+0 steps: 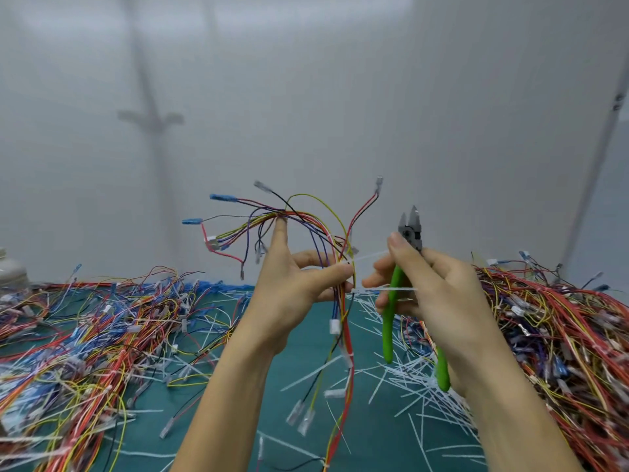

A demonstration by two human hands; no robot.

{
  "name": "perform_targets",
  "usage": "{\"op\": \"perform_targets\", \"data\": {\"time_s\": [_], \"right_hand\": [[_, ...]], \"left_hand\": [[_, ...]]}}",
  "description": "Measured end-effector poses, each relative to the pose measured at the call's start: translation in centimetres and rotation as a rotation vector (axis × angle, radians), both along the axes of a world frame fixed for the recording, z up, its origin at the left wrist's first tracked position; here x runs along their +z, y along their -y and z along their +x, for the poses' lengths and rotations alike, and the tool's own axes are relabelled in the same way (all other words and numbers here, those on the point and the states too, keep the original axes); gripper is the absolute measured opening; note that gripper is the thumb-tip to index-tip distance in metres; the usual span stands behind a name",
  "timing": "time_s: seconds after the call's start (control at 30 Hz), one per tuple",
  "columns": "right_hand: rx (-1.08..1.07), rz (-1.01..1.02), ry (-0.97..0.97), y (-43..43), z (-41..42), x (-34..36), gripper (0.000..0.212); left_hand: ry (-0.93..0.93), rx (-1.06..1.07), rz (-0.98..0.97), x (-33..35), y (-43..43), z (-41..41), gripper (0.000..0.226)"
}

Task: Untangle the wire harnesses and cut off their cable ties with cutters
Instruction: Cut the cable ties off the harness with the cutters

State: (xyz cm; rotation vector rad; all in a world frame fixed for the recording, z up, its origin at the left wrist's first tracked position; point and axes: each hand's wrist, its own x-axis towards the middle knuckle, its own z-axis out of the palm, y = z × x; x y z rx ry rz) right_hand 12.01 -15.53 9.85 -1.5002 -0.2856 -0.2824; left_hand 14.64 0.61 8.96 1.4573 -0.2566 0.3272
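- Pinching the wire harness (344,311), my left grip (289,291) had its index finger (280,238) up among the wires.
- My right grip (439,291) clutched the green cutters (389,318), jaws parted.

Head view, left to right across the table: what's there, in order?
Loose harness pile → left hand gripping a harness → right hand holding green cutters → second harness pile.

One head-worn view faces forward, slightly down, close over the table (306,356), toward what seems a wall (340,97).
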Motion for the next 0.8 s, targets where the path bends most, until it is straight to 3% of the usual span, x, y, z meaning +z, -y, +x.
{"op": "perform_targets", "data": {"time_s": [0.17, 0.33, 0.6, 0.77, 0.8], "right_hand": [[0.048, -0.190, 0.082, 0.10, -0.33, -0.09, 0.018], [0.018, -0.386, 0.111, 0.16, -0.12, -0.43, 0.022], [-0.049, -0.433, 0.141, 0.05, 0.37, -0.87, 0.019], [-0.116, -0.451, 0.167, 0.30, 0.42, -0.76, 0.006], [-0.128, -0.483, 0.180, 0.31, 0.40, -0.71, 0.016]], "left_hand": [[-0.046, 0.043, 0.015, -0.13, -0.29, 0.19, 0.103], [-0.117, -0.002, -0.030, -0.34, -0.38, 0.50, 0.098], [-0.224, -0.084, -0.211, -0.18, -0.57, 0.36, 0.088], [-0.208, -0.153, -0.260, 0.23, -0.63, -0.06, 0.111], [-0.196, -0.164, -0.264, 0.21, -0.58, -0.10, 0.115]]}}
